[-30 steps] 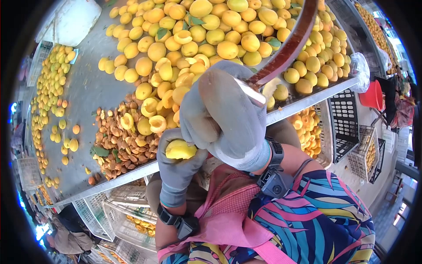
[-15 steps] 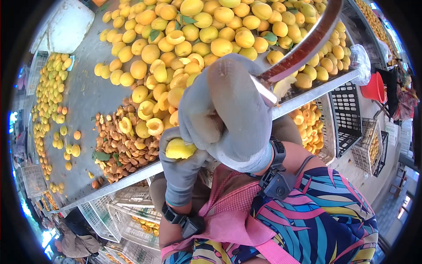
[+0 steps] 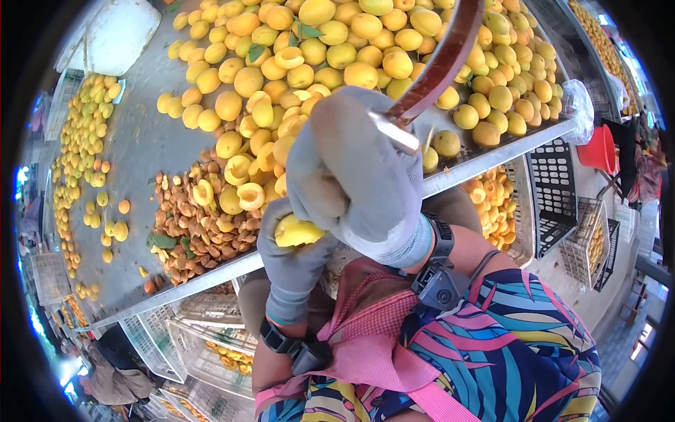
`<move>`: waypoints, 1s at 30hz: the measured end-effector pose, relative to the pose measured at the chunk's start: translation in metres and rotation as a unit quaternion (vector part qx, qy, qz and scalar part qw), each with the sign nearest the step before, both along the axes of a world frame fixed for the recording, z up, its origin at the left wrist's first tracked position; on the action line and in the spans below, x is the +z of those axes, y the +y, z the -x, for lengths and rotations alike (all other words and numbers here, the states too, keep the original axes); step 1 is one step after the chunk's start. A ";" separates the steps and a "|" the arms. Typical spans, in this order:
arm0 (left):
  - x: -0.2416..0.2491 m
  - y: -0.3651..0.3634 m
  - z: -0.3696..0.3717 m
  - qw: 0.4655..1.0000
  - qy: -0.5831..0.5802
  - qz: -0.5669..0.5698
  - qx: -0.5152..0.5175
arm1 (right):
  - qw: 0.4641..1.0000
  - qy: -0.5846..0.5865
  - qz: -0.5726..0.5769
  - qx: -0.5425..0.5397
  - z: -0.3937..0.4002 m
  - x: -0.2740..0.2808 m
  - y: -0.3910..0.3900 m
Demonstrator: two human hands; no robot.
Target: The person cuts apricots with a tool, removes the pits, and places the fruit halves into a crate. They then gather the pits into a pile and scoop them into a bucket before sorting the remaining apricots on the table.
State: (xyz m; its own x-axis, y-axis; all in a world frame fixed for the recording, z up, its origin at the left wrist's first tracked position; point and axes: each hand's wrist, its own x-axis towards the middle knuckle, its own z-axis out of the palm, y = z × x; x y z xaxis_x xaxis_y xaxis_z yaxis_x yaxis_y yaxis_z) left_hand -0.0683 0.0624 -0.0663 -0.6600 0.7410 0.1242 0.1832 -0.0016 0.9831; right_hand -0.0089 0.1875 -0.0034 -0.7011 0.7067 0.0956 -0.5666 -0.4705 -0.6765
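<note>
My left hand (image 3: 292, 260), in a grey glove, is closed around a yellow apricot (image 3: 298, 232) low at the table's near edge. The fruit looks split, with its upper side showing. My right hand (image 3: 358, 169), also gloved, is curled just above and to the right of it. This fist grips a tool (image 3: 439, 67) with a reddish-brown, curved-looking length rising toward the camera and a shiny metal part beside the glove. Its working end is hidden by my right hand. Halved apricots (image 3: 251, 195) and a heap of brown pits (image 3: 200, 225) lie left of my hands.
Whole apricots (image 3: 365, 26) cover the far part of the metal table (image 3: 144, 169), with another pile (image 3: 84, 141) at the left. A crate of halved apricots (image 3: 522, 232) stands below the right edge, near a black crate (image 3: 552, 186) and a red bucket (image 3: 598, 149).
The tool's upper length has swung left, along with my right hand. The apricot has turned slightly in my left hand and shows a more open split. The whole view has shifted a little.
</note>
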 end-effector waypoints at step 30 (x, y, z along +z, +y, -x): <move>-0.016 0.015 0.011 0.958 -0.022 0.235 -0.161 | 0.947 -0.209 -0.088 0.229 0.041 -0.040 0.012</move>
State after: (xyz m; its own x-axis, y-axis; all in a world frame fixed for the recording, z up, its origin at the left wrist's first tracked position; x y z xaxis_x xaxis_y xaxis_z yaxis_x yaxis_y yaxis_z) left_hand -0.0795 0.0773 -0.0824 -0.3846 0.8741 -0.2967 0.2056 0.3944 0.8956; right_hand -0.0494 0.1992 -0.0432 -0.9328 0.3179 -0.1698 0.0046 -0.4604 -0.8877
